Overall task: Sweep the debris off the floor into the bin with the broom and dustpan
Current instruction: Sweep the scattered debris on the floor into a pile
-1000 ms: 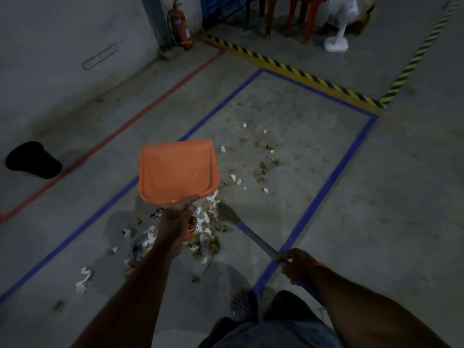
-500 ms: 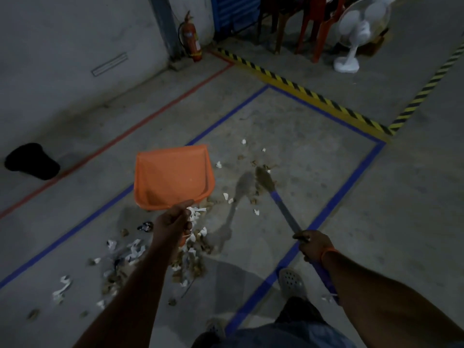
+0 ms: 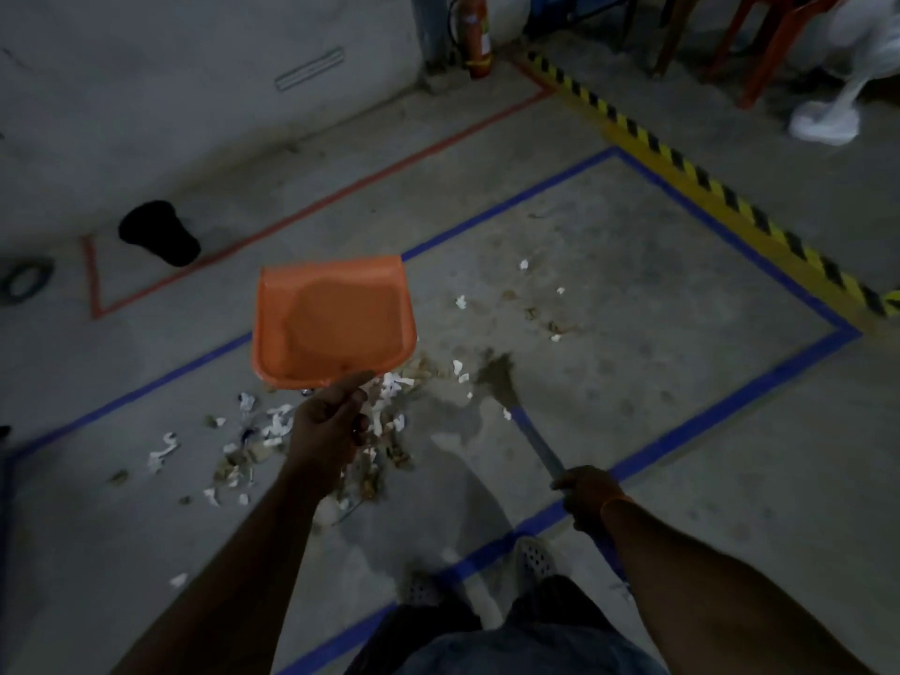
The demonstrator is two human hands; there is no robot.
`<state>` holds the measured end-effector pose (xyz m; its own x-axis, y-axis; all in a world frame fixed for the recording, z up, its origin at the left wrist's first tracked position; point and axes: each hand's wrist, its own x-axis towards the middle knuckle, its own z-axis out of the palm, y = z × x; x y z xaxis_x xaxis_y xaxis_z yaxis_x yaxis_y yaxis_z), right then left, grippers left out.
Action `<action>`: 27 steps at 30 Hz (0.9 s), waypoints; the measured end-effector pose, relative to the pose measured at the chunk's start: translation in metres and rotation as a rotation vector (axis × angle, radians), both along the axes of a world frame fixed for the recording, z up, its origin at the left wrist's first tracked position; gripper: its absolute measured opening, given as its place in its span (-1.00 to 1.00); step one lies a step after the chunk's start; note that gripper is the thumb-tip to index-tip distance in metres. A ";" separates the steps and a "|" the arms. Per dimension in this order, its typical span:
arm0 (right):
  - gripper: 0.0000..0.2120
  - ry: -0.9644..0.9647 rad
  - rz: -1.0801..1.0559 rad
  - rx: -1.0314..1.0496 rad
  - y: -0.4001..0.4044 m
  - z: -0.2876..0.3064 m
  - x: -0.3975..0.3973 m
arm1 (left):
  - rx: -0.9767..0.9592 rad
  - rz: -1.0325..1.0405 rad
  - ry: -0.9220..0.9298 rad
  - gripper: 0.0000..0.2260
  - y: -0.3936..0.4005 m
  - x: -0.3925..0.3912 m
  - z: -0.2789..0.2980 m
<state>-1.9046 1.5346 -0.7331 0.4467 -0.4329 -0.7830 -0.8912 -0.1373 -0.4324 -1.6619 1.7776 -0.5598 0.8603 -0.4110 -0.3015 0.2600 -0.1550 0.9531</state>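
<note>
My left hand (image 3: pixel 327 430) grips the handle of an orange dustpan (image 3: pixel 333 320), held above the floor with its pan facing up and nothing in it. My right hand (image 3: pixel 587 494) grips the blue-grey handle of a small broom (image 3: pixel 526 428); its brown bristles (image 3: pixel 497 375) touch the floor just right of the dustpan. A pile of white paper scraps and brown debris (image 3: pixel 384 431) lies under and around my left hand. More scattered bits (image 3: pixel 540 311) lie further out, to the right. A black bin (image 3: pixel 158 233) stands at the far left, near the wall.
Blue tape (image 3: pixel 730 406) frames the concrete floor patch; a red line and a yellow-black striped strip (image 3: pixel 706 177) run beyond it. A fire extinguisher (image 3: pixel 473 31), red chairs and a white fan base (image 3: pixel 823 121) stand at the back. My shoes (image 3: pixel 533 560) are at the bottom centre.
The broom head swept out to the far scraps and has come back toward the pile by the dustpan. The view has shifted right, so the bin now appears closer to the centre.
</note>
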 end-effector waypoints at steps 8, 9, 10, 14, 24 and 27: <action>-0.72 -0.166 0.241 -0.005 0.015 0.017 0.015 | 0.012 0.083 0.039 -0.75 0.019 -0.017 0.009; -0.71 -0.178 0.234 -0.015 0.013 0.016 0.012 | 0.016 0.100 0.045 -0.75 0.020 -0.018 0.008; -0.69 -0.182 0.225 -0.022 0.010 0.015 0.008 | 0.030 0.115 0.041 -0.76 0.021 -0.018 0.006; -0.69 -0.189 0.206 -0.042 -0.011 0.014 -0.014 | 0.081 0.116 0.011 -0.77 0.023 -0.024 -0.003; -0.69 -0.119 -0.098 -0.053 -0.016 0.023 -0.084 | 0.072 0.043 0.062 -0.77 -0.002 -0.051 -0.018; -0.69 -0.103 -0.170 -0.061 -0.003 0.023 -0.100 | 0.057 0.011 0.051 -0.77 -0.003 -0.055 -0.017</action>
<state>-2.0046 1.5313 -0.7106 0.4390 -0.5546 -0.7069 -0.8554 -0.0174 -0.5176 -1.7172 1.7744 -0.5772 0.8477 -0.3821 -0.3679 0.3100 -0.2058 0.9282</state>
